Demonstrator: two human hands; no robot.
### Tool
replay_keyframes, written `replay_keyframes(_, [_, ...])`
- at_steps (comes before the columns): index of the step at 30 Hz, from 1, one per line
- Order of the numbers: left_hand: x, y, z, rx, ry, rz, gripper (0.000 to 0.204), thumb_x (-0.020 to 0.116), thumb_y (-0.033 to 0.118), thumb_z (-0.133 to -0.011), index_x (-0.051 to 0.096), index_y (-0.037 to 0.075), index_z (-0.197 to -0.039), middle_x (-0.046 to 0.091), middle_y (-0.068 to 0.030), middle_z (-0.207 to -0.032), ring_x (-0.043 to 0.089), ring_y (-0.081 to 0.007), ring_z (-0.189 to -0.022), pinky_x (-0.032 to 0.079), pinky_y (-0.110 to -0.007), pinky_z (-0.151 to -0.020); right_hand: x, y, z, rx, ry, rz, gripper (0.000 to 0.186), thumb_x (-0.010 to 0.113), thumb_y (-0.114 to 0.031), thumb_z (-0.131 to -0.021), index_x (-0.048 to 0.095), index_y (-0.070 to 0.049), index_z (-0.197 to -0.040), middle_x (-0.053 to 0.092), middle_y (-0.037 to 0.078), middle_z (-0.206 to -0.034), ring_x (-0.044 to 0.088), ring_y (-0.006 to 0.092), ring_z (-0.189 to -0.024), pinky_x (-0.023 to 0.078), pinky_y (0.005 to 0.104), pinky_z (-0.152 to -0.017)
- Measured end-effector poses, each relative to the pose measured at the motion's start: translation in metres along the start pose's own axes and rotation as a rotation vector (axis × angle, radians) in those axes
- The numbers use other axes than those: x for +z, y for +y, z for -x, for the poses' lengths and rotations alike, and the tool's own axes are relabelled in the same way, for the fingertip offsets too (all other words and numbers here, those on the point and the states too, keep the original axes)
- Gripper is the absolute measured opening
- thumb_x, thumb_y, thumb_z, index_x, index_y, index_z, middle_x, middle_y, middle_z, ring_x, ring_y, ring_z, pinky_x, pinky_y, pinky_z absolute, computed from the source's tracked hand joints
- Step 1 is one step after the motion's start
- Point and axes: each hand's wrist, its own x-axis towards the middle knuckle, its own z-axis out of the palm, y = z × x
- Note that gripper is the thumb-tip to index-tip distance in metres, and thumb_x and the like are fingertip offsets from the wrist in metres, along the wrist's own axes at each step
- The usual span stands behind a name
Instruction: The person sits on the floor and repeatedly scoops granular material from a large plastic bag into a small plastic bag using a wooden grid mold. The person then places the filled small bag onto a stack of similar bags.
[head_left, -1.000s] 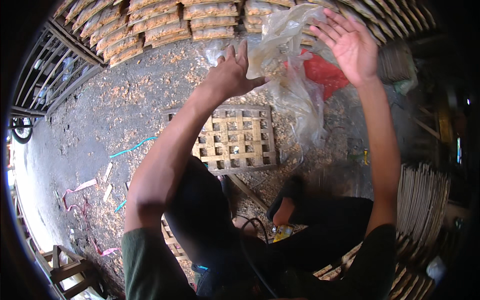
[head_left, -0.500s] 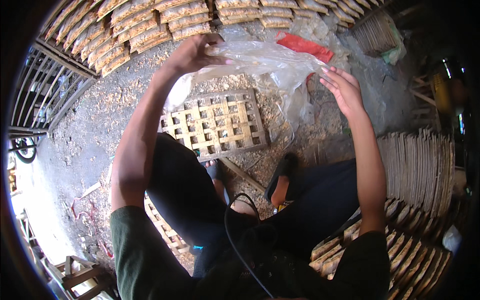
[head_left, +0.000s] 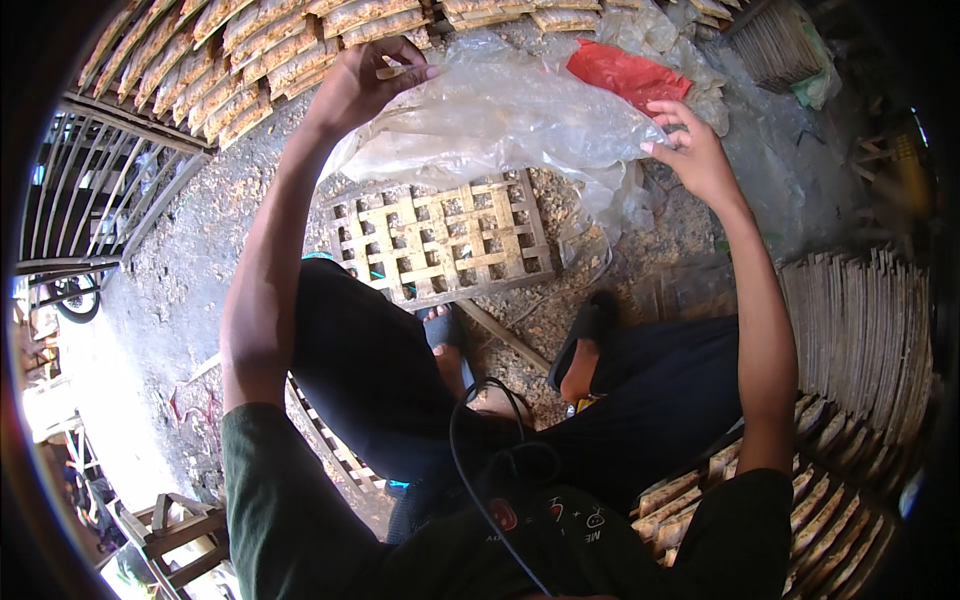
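A clear, crumpled plastic sheet [head_left: 500, 115] stretches between my raised hands, above the far edge of a woven bamboo rack [head_left: 437, 235]. My left hand [head_left: 372, 85] pinches its left end, thumb and fingertips closed together. At the right end, my right hand [head_left: 692, 150] grips the sheet's edge between thumb and fingers, with the other fingers loosely curled. The sheet's lower edge sags toward the rack, and a loose fold hangs near my right hand. A piece of red plastic [head_left: 625, 75] lies just behind the sheet.
Stacked trays of pale, brown-flecked slabs [head_left: 270, 50] line the far side. More slabs [head_left: 800, 510] and a row of thin boards [head_left: 850, 340] stand at the right. A slatted frame [head_left: 100, 190] is at the left. Crumbs litter the floor, and a cable [head_left: 455, 450] hangs before me.
The plastic sheet is spread wider and flatter between my hands. My left hand has moved slightly up and left, my right hand slightly right. The whole view has shifted a little.
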Motion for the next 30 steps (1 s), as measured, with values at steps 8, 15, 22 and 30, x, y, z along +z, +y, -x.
replay_keyframes(8, [0.002, 0.002, -0.005, 0.056, -0.054, -0.073, 0.037, 0.076, 0.042, -0.089, 0.072, 0.009, -0.105, 0.075, -0.0054, -0.094, 0.071, -0.0188, -0.084, 0.057, -0.037, -0.074, 0.0, 0.016, -0.004, -0.097, 0.071, 0.176, 0.044, 0.076, -0.008, -0.085, 0.061, -0.008, -0.127, 0.069, 0.009, -0.108, 0.063, 0.0161, -0.088, 0.052, 0.0311, -0.082])
replay_keyframes(15, [-0.002, -0.001, -0.002, 0.084, -0.136, -0.324, 0.029, 0.075, 0.033, -0.091, 0.073, 0.01, -0.109, 0.076, -0.0074, -0.099, 0.071, -0.0217, -0.082, 0.058, -0.037, -0.074, -0.01, 0.021, -0.009, -0.016, -0.022, 0.296, 0.035, 0.076, -0.017, -0.087, 0.065, -0.007, -0.118, 0.069, 0.006, -0.104, 0.063, 0.0168, -0.093, 0.051, 0.0333, -0.086])
replay_keyframes(22, [0.003, 0.027, -0.003, 0.332, -0.213, -0.263, 0.027, 0.073, 0.029, -0.091, 0.073, 0.013, -0.113, 0.077, -0.006, -0.105, 0.074, -0.0221, -0.09, 0.059, -0.036, -0.08, 0.028, -0.02, 0.009, -0.221, -0.033, 0.365, 0.077, 0.086, -0.022, -0.078, 0.048, -0.012, -0.144, 0.049, 0.012, -0.145, 0.049, 0.0267, -0.134, 0.042, 0.0406, -0.11])
replay_keyframes(30, [0.037, 0.095, 0.003, 0.527, -0.477, -0.063, 0.045, 0.073, -0.001, -0.081, 0.065, 0.006, -0.125, 0.07, -0.0133, -0.118, 0.07, -0.0311, -0.105, 0.057, -0.043, -0.094, 0.091, -0.068, 0.011, -0.365, -0.332, -0.226, 0.077, 0.083, -0.031, -0.081, 0.047, -0.008, -0.146, 0.057, 0.014, -0.138, 0.055, 0.0244, -0.126, 0.043, 0.0407, -0.109])
